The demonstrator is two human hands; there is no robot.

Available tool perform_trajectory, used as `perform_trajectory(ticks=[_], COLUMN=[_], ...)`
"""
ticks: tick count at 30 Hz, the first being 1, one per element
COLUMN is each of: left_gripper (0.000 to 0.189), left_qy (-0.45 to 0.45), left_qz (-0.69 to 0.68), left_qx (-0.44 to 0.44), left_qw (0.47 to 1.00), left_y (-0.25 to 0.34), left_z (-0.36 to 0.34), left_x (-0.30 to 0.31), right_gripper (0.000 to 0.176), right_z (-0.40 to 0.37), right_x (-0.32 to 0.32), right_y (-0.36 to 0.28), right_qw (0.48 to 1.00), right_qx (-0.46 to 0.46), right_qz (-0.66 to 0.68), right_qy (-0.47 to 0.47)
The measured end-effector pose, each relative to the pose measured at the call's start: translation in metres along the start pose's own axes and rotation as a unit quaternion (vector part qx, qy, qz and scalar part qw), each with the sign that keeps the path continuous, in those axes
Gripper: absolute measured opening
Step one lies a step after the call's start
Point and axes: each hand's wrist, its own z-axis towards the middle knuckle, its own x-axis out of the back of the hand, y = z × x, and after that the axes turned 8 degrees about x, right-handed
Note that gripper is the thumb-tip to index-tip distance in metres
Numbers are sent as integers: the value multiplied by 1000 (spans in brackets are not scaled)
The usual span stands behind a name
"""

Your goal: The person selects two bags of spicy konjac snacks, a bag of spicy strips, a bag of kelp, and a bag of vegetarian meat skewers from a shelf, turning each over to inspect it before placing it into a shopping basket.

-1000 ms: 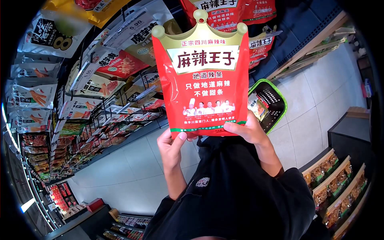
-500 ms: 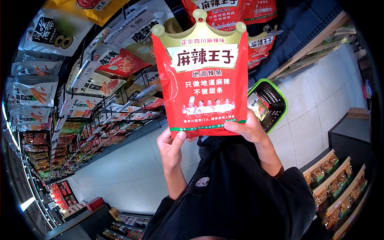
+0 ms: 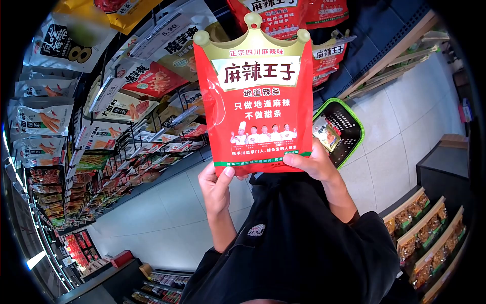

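Note:
A large red snack bag [image 3: 255, 96] with a gold crown-shaped top and Chinese print is held upright in front of me. My left hand [image 3: 216, 188] pinches its lower left corner, thumb on the front. My right hand [image 3: 315, 164] grips its lower right corner, thumb across the bottom edge. Behind the bag hang more red bags of the same kind [image 3: 283, 12].
Snack racks [image 3: 116, 131] with hanging packets and price tags fill the left. A black shopping basket with a green rim [image 3: 355, 120] sits on the tiled floor at right, with a packet inside. Wooden display trays of snacks [image 3: 428, 235] stand at lower right.
The bag has shifted very slightly; both hands keep the same hold.

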Motion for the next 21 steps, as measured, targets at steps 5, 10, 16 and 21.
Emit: perform_trajectory(ticks=[5, 10, 16, 21], left_gripper=[28, 28, 26, 28], left_qy=[0, 1, 22, 47], left_qz=[-4, -4, -30, 9], left_qx=[-2, 4, 7, 31], left_qw=[1000, 1000, 999, 998], left_y=[1, 1, -1, -5], left_z=[0, -2, -2, 1], left_x=[-1, -2, -2, 6], right_gripper=[37, 36, 37, 34], right_z=[-1, -2, -3, -2], right_x=[-1, 0, -3, -2], right_y=[2, 1, 0, 6], right_qw=[1000, 1000, 1000, 1000], right_qx=[-7, -9, -13, -14], right_qz=[8, -1, 5, -15], right_qy=[4, 2, -7, -1])
